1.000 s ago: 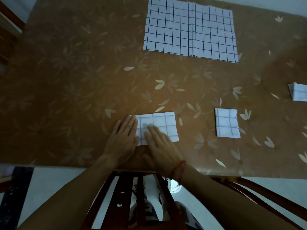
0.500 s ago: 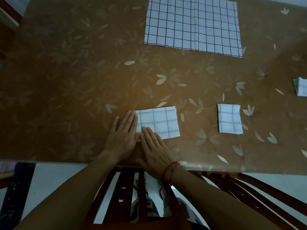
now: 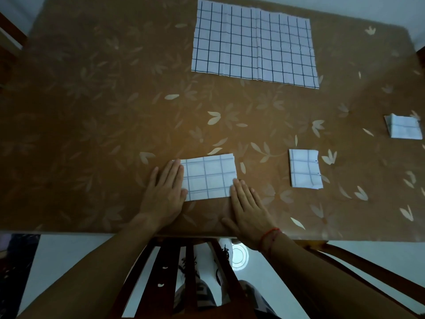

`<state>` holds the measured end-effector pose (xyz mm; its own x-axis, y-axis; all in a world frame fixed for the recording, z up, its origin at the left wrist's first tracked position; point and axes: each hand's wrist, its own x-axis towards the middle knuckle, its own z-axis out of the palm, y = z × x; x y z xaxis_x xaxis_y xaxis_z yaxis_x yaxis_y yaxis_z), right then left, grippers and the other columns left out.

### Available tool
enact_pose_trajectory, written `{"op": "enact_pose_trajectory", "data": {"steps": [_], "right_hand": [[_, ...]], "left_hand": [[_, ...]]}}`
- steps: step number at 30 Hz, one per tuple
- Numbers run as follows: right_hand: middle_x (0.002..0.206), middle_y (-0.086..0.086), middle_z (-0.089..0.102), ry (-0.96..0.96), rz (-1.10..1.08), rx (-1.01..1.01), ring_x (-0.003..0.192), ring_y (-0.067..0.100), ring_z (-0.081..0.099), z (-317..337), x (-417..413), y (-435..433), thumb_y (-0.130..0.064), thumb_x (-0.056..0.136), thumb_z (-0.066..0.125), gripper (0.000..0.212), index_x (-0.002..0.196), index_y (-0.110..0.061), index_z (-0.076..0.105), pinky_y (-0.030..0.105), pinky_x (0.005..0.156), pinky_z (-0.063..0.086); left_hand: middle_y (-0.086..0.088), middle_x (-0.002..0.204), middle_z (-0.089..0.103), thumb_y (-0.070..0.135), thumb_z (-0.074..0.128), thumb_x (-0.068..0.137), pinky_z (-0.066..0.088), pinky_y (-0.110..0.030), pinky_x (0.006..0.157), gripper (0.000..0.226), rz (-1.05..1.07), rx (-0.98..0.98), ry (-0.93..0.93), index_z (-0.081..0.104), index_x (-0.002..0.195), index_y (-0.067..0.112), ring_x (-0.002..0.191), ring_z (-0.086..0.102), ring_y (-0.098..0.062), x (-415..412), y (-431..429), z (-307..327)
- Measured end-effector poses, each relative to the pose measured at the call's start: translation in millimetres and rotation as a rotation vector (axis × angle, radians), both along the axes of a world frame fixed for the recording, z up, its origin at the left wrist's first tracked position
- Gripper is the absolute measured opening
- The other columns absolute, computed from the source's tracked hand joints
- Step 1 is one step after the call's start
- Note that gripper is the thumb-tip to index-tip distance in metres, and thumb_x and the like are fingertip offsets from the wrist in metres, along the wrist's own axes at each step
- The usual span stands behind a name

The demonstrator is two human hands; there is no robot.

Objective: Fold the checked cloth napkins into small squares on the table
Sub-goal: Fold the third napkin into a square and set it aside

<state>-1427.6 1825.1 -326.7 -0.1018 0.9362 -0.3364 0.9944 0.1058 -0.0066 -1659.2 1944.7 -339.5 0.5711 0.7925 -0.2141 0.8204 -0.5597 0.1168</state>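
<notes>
I see the folded napkin point(image 3: 210, 178) at lower centre of frame. The left hand point(image 3: 165, 194) lies flat, fingers straight, on its left edge. The right hand point(image 3: 249, 210), equally flat, touches its lower right corner.

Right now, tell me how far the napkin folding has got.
Done: two napkins are small squares, the near square and the edge square farther right. In hand: the rectangle, with the left hand flat on its left end and the right hand touching its near right corner; it looks one fold short. Left: the open napkin at the far side, not yet folded.
</notes>
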Motion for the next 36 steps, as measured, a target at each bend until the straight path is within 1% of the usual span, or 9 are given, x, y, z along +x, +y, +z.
{"op": "enact_pose_trajectory", "data": {"steps": [5, 8, 10, 12, 16, 19, 28, 33, 36], "right_hand": [[0.147, 0.022, 0.038, 0.136, -0.059, 0.136, 0.132, 0.037, 0.041, 8.1, -1.7, 22.8, -0.050, 0.092, 0.037, 0.069, 0.141, -0.001, 0.036, 0.051, 0.106, 0.040], [0.150, 0.014, 0.033, 0.255, -0.123, 0.161, 0.133, 0.032, 0.037, 20.1, -2.3, 60.4, -0.043, 0.092, 0.042, 0.063, 0.145, -0.010, 0.030, 0.046, 0.108, 0.038], [0.145, 0.004, 0.036, 0.308, -0.138, 0.191, 0.127, 0.027, 0.040, 27.2, -2.0, 86.7, -0.037, 0.088, 0.048, 0.058, 0.142, -0.021, 0.035, 0.044, 0.102, 0.041], [0.137, 0.002, 0.042, 0.313, -0.159, 0.184, 0.118, 0.026, 0.043, 30.8, -0.7, 109.1, -0.033, 0.085, 0.051, 0.052, 0.136, -0.027, 0.042, 0.042, 0.097, 0.043], [0.131, 0.005, 0.048, 0.171, -0.136, 0.067, 0.111, 0.028, 0.048, 26.0, 4.9, 136.8, -0.032, 0.085, 0.048, 0.046, 0.130, -0.021, 0.049, 0.042, 0.094, 0.043], [0.130, 0.008, 0.052, 0.206, -0.128, -0.002, 0.111, 0.031, 0.050, 27.3, 5.7, 147.3, -0.030, 0.086, 0.049, 0.042, 0.126, -0.017, 0.053, 0.043, 0.094, 0.044], [0.110, 0.005, 0.066, 0.236, -0.176, -0.158, 0.095, 0.026, 0.062, 38.0, 5.6, 165.8, -0.033, 0.086, 0.053, 0.026, 0.103, -0.019, 0.068, 0.036, 0.083, 0.053], [0.102, 0.000, 0.068, 0.220, -0.221, -0.265, 0.092, 0.024, 0.063, 43.7, 4.3, 169.5, -0.042, 0.084, 0.056, 0.030, 0.103, -0.024, 0.069, 0.036, 0.083, 0.053], [0.109, -0.004, 0.068, 0.238, -0.217, -0.295, 0.095, 0.020, 0.062, 41.1, 6.3, 169.7, -0.059, 0.071, 0.049, 0.050, 0.108, -0.032, 0.066, 0.036, 0.085, 0.053]], "left_hand": [[-0.020, 0.154, 0.029, 0.034, 0.022, 0.094, 0.023, -0.051, 0.115, 0.062, 0.033, 0.025, -0.053, 0.037, 0.144, 0.000, 0.144, 0.026, -0.031, 8.5, -3.7, 11.1], [-0.019, 0.147, 0.040, 0.030, 0.041, 0.090, 0.031, -0.048, 0.112, 0.054, 0.037, 0.041, -0.126, 0.046, 0.136, 0.003, 0.137, 0.037, -0.033, 12.4, -12.4, 15.8], [-0.015, 0.138, 0.049, 0.026, 0.053, 0.088, 0.042, -0.045, 0.103, 0.042, 0.030, 0.033, -0.186, 0.055, 0.126, 0.009, 0.127, 0.045, -0.030, 12.7, -19.9, 17.0], [-0.011, 0.129, 0.053, 0.022, 0.054, 0.088, 0.048, -0.041, 0.093, 0.029, 0.014, 0.016, -0.225, 0.059, 0.115, 0.013, 0.117, 0.049, -0.026, 12.9, -26.9, 17.8], [-0.004, 0.122, 0.051, 0.021, 0.052, 0.089, 0.045, -0.033, 0.091, 0.025, -0.001, -0.031, -0.229, 0.057, 0.113, 0.017, 0.112, 0.048, -0.022, 12.2, -36.7, 18.7], [-0.003, 0.123, 0.049, 0.022, 0.049, 0.091, 0.044, -0.032, 0.093, 0.028, 0.012, -0.054, -0.234, 0.055, 0.118, 0.017, 0.114, 0.046, -0.021, 11.4, -40.0, 20.8], [-0.005, 0.129, 0.049, 0.023, 0.050, 0.093, 0.041, -0.031, 0.098, 0.032, 0.055, -0.067, -0.250, 0.055, 0.123, 0.016, 0.120, 0.044, -0.020, 11.1, -44.7, 25.0], [-0.004, 0.132, 0.048, 0.023, 0.050, 0.093, 0.038, -0.033, 0.101, 0.032, 0.055, -0.072, -0.241, 0.055, 0.124, 0.017, 0.123, 0.043, -0.021, 8.8, -46.0, 25.5], [-0.003, 0.129, 0.051, 0.022, 0.054, 0.091, 0.040, -0.034, 0.099, 0.030, 0.058, -0.061, -0.243, 0.057, 0.120, 0.017, 0.122, 0.046, -0.021, 7.2, -45.4, 26.9]]}}
